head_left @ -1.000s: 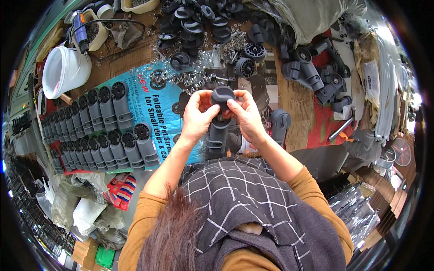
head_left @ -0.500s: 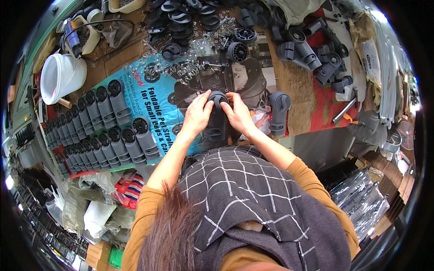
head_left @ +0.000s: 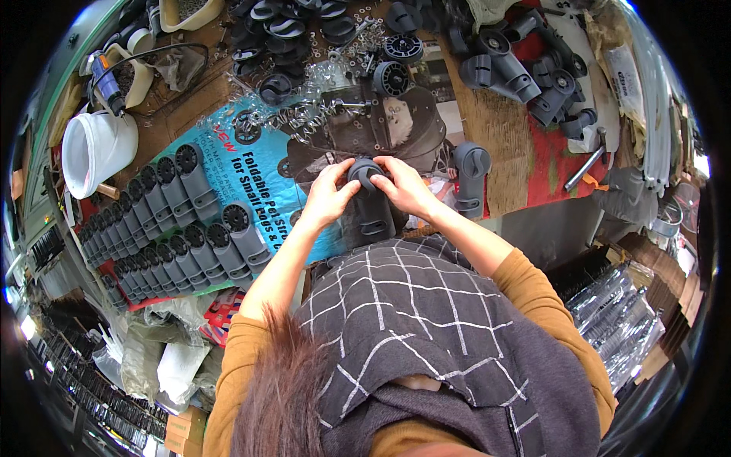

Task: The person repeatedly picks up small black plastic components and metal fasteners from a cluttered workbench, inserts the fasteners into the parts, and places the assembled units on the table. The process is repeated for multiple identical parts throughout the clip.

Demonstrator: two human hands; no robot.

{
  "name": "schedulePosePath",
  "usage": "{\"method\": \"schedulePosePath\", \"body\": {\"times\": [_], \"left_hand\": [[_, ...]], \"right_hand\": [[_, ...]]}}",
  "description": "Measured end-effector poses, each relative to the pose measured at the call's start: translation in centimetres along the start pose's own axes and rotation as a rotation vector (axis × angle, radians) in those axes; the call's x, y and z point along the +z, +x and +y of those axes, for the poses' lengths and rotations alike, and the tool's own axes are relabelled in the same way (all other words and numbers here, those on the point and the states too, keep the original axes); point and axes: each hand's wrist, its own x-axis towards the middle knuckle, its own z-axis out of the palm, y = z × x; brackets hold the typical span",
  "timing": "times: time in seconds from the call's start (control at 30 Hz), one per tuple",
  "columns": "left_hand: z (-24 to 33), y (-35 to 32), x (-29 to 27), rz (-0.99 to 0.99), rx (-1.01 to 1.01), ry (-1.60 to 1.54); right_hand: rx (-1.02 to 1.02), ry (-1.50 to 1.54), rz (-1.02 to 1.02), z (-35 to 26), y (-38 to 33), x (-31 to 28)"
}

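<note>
A dark grey plastic joint piece (head_left: 374, 217) lies in front of me, its long body pointing toward my apron. On its far end sits a round knob cap (head_left: 365, 172). My left hand (head_left: 329, 194) grips the cap from the left, thumb on top. From the right, my right hand (head_left: 405, 188) closes round the same cap, its thumb also pressing the top. The fingertips on the far side are partly hidden. A similar capped joint piece (head_left: 471, 179) lies just right of my right hand. Dark flat plates (head_left: 358, 129) are beyond my hands.
Similar pieces (head_left: 199, 183) stand in two rows on blue printed sheeting (head_left: 266, 198) at left. Loose caps (head_left: 282, 30), springs and small hardware (head_left: 304, 114) lie farther off. More joint parts (head_left: 560, 99) and a hammer (head_left: 585, 169) are right; a white bucket (head_left: 99, 148) and blue power tool (head_left: 108, 84) are far left.
The whole view has shifted slightly. Both hands stay on the cap, with their fingers drawn a little closer round it.
</note>
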Motion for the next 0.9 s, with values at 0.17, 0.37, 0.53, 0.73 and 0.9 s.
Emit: {"method": "schedulePosePath", "body": {"times": [0.17,0.37,0.53,0.73,0.9], "left_hand": [[0.3,0.4,-0.3,-0.060,-0.001,0.056],[1.6,1.1,-1.6,-0.201,-0.073,0.064],[2.5,1.0,-2.1,-0.262,-0.177,-0.019],[2.7,1.2,-2.2,-0.276,-0.180,-0.018],[2.4,0.6,-2.3,-0.260,-0.092,0.162]], "right_hand": [[-0.046,-0.075,-0.093,0.5,0.5,-0.3],[-0.029,-0.055,-0.142,0.5,0.4,-0.9],[-0.091,-0.025,-0.220,1.1,0.6,-1.4],[-0.109,-0.023,-0.191,1.1,0.6,-1.1],[-0.107,-0.073,-0.192,0.6,-0.1,-1.1]]}}
